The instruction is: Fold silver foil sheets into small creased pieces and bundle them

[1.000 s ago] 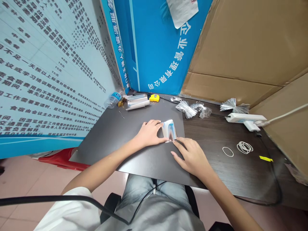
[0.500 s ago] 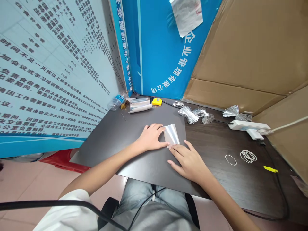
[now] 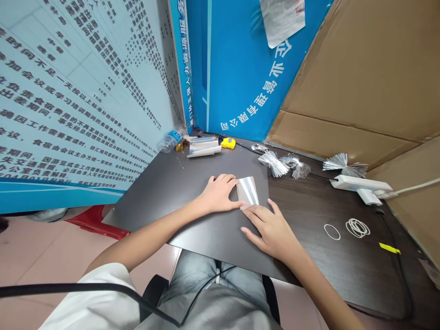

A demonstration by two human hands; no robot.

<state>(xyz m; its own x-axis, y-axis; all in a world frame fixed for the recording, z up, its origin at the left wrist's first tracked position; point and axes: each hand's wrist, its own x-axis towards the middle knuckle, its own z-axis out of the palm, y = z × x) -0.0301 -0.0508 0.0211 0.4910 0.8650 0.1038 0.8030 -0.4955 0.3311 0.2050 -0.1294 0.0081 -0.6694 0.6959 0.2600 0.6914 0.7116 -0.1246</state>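
A small shiny silver sheet (image 3: 248,189), slightly curved, lies on the dark grey mat in front of me. My left hand (image 3: 222,195) arches at its left side, with the fingertips at the upper left edge and the thumb at the lower left corner. Palm down, my right hand (image 3: 270,229) has its fingers spread, two of their tips touching the sheet's lower edge near my left thumb. Its thumb stretches out over the mat, apart from the sheet. What lies beneath the fingertips is hidden.
Behind the hands are a clear plastic bottle (image 3: 170,141), rolled silvery sheets (image 3: 204,150) and a yellow tape measure (image 3: 228,143). Fringed silver bundles (image 3: 274,163) and a white power strip (image 3: 360,184) stand to the right. White rubber bands (image 3: 357,228) lie nearer.
The view has shifted slightly, so most things sit a little further right. Both hands keep nearly the same place at the silver sheet, with only slight finger movement.
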